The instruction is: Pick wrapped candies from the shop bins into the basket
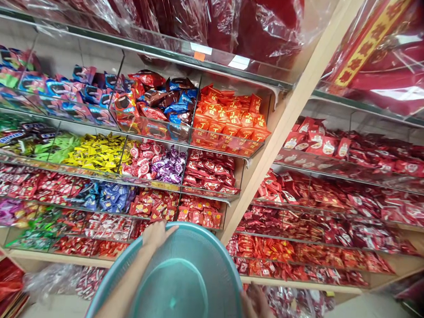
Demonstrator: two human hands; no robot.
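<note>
A teal plastic basket (213, 257) with fine slotted sides is at the bottom centre, tilted so that its inside faces me. No items show in the visible part of it. Reaching across the basket's left side, my left hand (155, 237) grips the far rim, thumb on the inner side and fingers over the edge. Beside the right wall of the basket, my right hand (260, 308) appears blurred and partly cut off by the lower edge. It seems to touch the wall, but its grip is unclear.
Glass-fronted shelves (214, 192) of wrapped sweets rise ahead, including orange-red packets (231, 115) and yellow-wrapped sweets (96, 151). A slanting wooden upright (292, 101) divides them from red packets at right. Plastic-wrapped red goods (218, 18) fill the top; clear bags (57, 281) lie below.
</note>
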